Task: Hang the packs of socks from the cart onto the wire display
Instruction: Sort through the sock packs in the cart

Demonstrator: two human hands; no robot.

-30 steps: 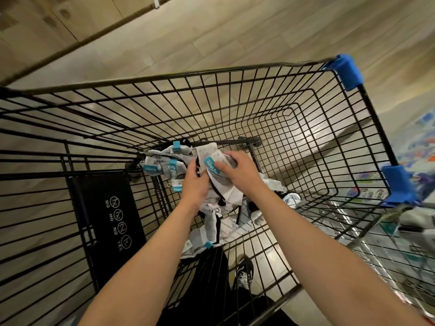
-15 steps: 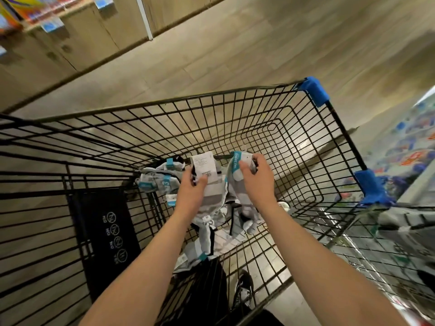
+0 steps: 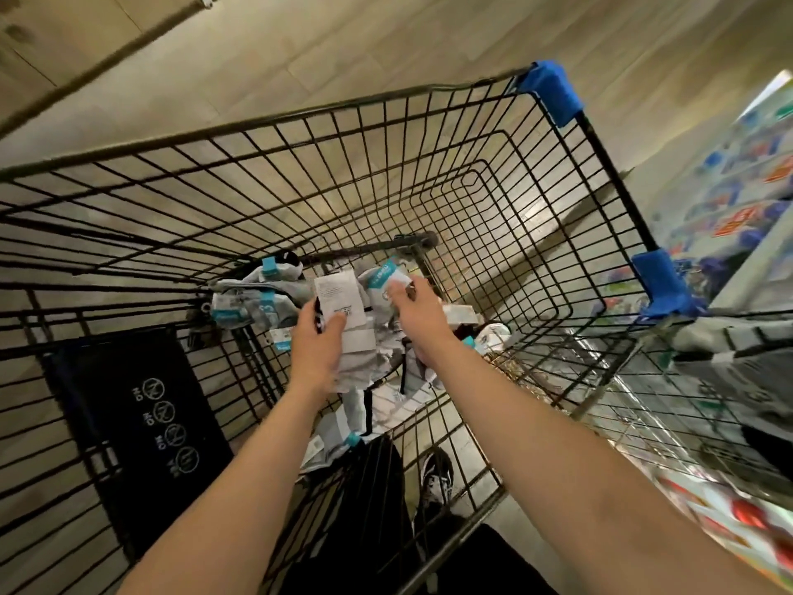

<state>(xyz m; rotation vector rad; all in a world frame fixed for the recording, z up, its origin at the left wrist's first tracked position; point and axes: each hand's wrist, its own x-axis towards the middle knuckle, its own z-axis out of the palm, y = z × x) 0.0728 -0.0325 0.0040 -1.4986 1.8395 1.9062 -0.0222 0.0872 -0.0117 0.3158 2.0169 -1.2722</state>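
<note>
Hands (image 3: pixel 319 345) (image 3: pixel 414 309) seemingly grip sock packs (image 3: pixel 343 313) inside the cart (image 3: pixel 553 94).

A single head-worn view is aimed steeply down into a wire cart (image 3: pixel 429 173), close above both forearms.

wood-look floor (image 3: pixel 386 45), colourful shelf goods (image 3: pixel 738 182) at right, black-and-white shoe (image 3: pixel 437 478) below

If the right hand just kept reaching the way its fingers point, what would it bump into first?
The right hand already pinches a sock pack. Further along, it would likely meet the dark bar low in the cart, though depth is hard to judge.
</note>
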